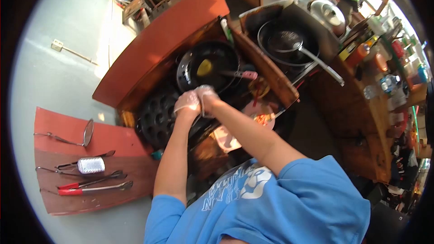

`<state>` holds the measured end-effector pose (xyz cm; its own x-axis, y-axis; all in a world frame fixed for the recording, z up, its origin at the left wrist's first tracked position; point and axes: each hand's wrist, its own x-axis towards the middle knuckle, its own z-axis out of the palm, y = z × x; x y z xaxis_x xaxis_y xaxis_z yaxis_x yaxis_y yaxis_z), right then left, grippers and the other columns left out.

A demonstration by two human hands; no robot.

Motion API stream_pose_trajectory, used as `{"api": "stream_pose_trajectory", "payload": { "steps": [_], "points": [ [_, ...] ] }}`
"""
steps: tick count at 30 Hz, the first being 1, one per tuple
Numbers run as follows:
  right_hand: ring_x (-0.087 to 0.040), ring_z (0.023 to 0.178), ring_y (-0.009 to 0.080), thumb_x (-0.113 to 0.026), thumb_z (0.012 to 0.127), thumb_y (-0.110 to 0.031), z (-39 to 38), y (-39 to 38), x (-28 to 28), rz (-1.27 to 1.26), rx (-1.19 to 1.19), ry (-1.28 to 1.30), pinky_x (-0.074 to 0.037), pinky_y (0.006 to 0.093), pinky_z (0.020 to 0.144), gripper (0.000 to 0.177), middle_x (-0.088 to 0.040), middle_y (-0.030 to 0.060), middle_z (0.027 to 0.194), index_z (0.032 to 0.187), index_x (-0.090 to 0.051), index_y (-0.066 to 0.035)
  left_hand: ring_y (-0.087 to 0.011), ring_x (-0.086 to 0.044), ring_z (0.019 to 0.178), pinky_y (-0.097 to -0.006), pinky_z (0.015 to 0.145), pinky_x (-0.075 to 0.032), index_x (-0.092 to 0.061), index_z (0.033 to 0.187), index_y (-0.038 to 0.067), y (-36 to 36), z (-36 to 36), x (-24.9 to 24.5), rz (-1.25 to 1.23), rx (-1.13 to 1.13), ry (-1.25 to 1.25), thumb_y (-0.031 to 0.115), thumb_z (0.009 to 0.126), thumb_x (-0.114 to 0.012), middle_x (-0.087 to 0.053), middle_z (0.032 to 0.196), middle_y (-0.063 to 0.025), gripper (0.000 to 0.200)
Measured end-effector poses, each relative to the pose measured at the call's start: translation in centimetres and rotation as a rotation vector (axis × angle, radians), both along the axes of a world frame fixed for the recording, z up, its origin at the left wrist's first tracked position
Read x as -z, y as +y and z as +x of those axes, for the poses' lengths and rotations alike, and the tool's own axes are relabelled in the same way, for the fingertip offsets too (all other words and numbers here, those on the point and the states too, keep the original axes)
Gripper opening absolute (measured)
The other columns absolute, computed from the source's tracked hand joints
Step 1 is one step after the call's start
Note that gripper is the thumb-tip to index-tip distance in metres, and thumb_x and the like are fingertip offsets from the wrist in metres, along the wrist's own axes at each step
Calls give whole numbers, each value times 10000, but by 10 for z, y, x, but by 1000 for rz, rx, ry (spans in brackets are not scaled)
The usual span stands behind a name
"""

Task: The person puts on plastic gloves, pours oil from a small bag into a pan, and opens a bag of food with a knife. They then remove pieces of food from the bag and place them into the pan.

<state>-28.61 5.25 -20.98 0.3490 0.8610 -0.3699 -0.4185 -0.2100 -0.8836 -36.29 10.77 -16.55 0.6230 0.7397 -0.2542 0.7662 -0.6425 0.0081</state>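
Observation:
My left hand (pixel 187 101) and my right hand (pixel 206 95), both in clear plastic gloves, are side by side at the near rim of a black pan (pixel 183 74). Their fingers look curled in and close together; blur hides what they hold, if anything. In the pan lies a round yellow piece of food (pixel 205 68). A turner with a pink handle (pixel 248 75) leans across the pan's right rim. Just left of my hands is a dark pan with round hollows (pixel 159 118). Below my right forearm, a pink tray (pixel 226 139) sits near orange-red food pieces (pixel 262 119).
A red-brown board (pixel 167 36) walls off the stove's far side. To the right, a wok (pixel 271 56) holds a long-handled strainer (pixel 321 65). Tongs (pixel 97 190) and a grater (pixel 91 165) hang on a board at left. Bottles (pixel 357 55) crowd the right shelf.

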Motion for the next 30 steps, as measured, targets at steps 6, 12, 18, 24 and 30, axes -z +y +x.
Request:
{"api": "stream_pose_trajectory", "payload": {
  "steps": [6,12,18,24,30],
  "points": [
    [-664,772,272,-572,853,-154,0,83,158,36,49,-235,-508,435,726,237,-705,209,882,872,-718,32,-403,-674,985,-499,866,-542,-718,1022,55,-15,-13,22,49,-6,-140,293,928,-506,-699,1031,-219,333],
    [-511,606,171,-538,885,-124,-7,57,115,47,158,9,-413,350,562,225,-566,60,662,677,-590,-59,-418,-689,901,-512,802,-557,-719,934,36,-27,-21,32,106,-30,-158,292,918,-516,-701,951,-239,327],
    [-474,613,172,-613,872,-124,-12,54,68,-12,362,487,-396,362,571,181,-549,52,672,698,-603,-76,-419,-694,832,-513,752,-563,-715,868,35,-28,-31,26,139,-15,-290,303,912,-532,-701,863,-236,328],
    [-433,533,205,-696,827,-111,-8,58,43,-116,449,516,-357,409,496,227,-473,72,613,656,-555,-68,-423,-691,761,-517,692,-564,-706,813,29,-23,-33,20,210,30,-335,308,911,-539,-697,821,-234,340],
    [-480,509,242,-686,837,-124,-2,74,56,-115,497,628,-386,427,456,223,-485,102,603,680,-546,-49,-416,-693,742,-501,667,-569,-695,793,21,-29,-33,16,247,49,-328,289,908,-537,-695,800,-227,332]
  ]
}}
